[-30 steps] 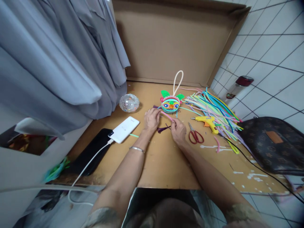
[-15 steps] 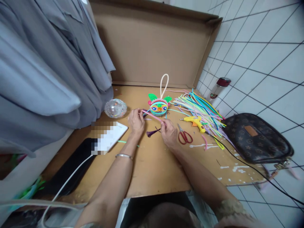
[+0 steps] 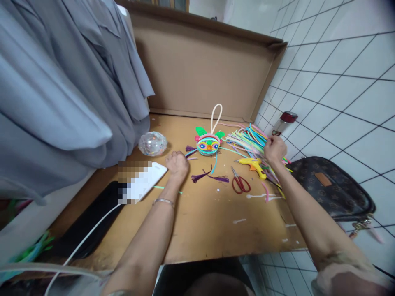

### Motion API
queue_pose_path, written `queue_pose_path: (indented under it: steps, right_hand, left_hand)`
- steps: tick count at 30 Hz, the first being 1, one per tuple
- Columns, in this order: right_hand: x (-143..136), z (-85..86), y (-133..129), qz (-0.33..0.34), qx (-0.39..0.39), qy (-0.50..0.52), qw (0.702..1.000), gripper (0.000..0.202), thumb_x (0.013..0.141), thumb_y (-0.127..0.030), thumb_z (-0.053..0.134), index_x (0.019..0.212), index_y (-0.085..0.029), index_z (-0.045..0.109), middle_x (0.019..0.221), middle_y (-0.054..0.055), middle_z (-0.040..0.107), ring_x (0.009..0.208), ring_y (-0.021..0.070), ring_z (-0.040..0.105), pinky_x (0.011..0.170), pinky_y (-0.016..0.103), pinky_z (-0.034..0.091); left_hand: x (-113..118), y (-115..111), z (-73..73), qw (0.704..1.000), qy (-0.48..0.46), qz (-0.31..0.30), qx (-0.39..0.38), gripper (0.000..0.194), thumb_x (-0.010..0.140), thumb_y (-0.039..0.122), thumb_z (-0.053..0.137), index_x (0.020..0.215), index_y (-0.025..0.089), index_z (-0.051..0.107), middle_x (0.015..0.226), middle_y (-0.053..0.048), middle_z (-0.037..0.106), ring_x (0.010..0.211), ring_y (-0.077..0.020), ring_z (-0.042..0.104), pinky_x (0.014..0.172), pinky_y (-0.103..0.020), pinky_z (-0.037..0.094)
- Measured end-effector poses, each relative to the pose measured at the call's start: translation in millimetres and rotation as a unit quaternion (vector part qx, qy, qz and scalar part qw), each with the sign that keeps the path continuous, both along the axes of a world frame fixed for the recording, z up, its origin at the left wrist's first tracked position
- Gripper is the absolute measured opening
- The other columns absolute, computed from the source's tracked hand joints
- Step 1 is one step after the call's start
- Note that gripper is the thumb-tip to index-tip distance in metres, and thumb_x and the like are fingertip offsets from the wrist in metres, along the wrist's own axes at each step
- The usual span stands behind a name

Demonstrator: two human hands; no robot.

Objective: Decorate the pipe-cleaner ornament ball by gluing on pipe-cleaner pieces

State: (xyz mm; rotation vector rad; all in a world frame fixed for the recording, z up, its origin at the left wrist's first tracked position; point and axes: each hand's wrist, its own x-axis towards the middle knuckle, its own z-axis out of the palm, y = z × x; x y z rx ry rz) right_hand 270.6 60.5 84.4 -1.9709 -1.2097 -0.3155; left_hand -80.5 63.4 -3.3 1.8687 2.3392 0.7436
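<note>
My left hand point(image 3: 178, 166) rests on the table with its fingers curled in; whatever they may hold is hidden. Out over the pile of colourful pipe cleaners point(image 3: 247, 137), my right hand point(image 3: 275, 150) is closed, and I cannot make out what is inside it. Between the hands sits a lion-head ornament point(image 3: 208, 144) with green ears, blue eyes and a white loop point(image 3: 217, 117) on top. Dark purple tassels point(image 3: 200, 177) lie in front of it. A yellow glue gun point(image 3: 253, 164) and red-handled scissors point(image 3: 240, 183) are left of my right forearm.
A clear ball point(image 3: 152, 144) sits left of the ornament, and a white phone point(image 3: 151, 181) with a cable is nearer me. At right are a brown patterned bag point(image 3: 333, 189) and a red-capped bottle point(image 3: 285, 123). A cardboard wall point(image 3: 203, 70) stands behind; grey cloth point(image 3: 68, 82) hangs left.
My right hand has moved away from my left, rightward to the pipe cleaners. The pink pipe cleaner stretched between my hands no longer shows there. My left hand stays near its place.
</note>
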Motion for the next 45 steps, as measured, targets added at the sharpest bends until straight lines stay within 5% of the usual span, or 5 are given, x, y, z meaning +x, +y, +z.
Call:
queue_pose_path:
  steps: [12, 19, 23, 33, 45]
  right_hand:
    - [-132, -26.1, -65, 0.246, 0.089, 0.026, 0.965, 0.031, 0.097, -0.028, 0.041, 0.1, -0.022, 0.071, 0.08, 0.003, 0.072, 0.087, 0.0223, 0.064, 0.099, 0.044, 0.037]
    - [-207, -67.1, -86, 0.333, 0.048, 0.087, 0.938, 0.035, 0.098, -0.028, 0.036, 0.103, -0.022, 0.07, 0.075, 0.003, 0.073, 0.078, 0.0203, 0.065, 0.092, 0.038, 0.042]
    - [-210, -84.8, -86, 0.382, 0.031, 0.076, 0.92, 0.035, 0.097, -0.029, 0.038, 0.105, -0.021, 0.071, 0.085, 0.008, 0.075, 0.089, 0.0225, 0.068, 0.094, 0.04, 0.045]
    - [-183, -80.2, -68, 0.4, 0.05, 0.35, 0.846, 0.041, 0.085, -0.06, 0.056, 0.092, -0.021, 0.066, 0.07, -0.001, 0.065, 0.061, 0.0148, 0.058, 0.059, 0.028, 0.049]
    - [-176, -71.2, -61, 0.278, 0.141, 0.393, 0.865, 0.053, 0.086, -0.072, 0.052, 0.063, -0.024, 0.045, 0.054, -0.006, 0.048, 0.051, 0.0102, 0.044, 0.052, 0.025, 0.038]
  left_hand:
    - [-4, 0, 2.2, 0.98, -0.172, 0.025, 0.098, 0.02, 0.097, 0.02, 0.043, 0.099, 0.015, 0.062, 0.104, -0.02, 0.071, 0.101, -0.0338, 0.066, 0.09, -0.048, 0.048]
    - [-8, 9, -7.8, 0.88, -0.413, 0.044, 0.23, 0.03, 0.094, 0.01, 0.033, 0.116, 0.017, 0.053, 0.094, -0.008, 0.069, 0.081, -0.0177, 0.065, 0.084, -0.033, 0.052]
    - [-5, 8, -6.7, 0.835, -0.481, 0.005, 0.267, 0.039, 0.097, 0.016, 0.03, 0.131, 0.018, 0.049, 0.096, -0.007, 0.069, 0.074, -0.0151, 0.063, 0.075, -0.029, 0.053]
    - [36, -51, -5.4, 0.872, -0.258, -0.353, 0.218, 0.029, 0.094, 0.022, 0.045, 0.109, 0.02, 0.07, 0.101, -0.008, 0.077, 0.093, -0.0198, 0.072, 0.09, -0.034, 0.056]
    - [26, -48, -3.2, 0.858, -0.44, -0.207, 0.164, 0.023, 0.096, 0.032, 0.051, 0.104, 0.019, 0.067, 0.079, -0.003, 0.071, 0.065, -0.0143, 0.06, 0.067, -0.027, 0.05]
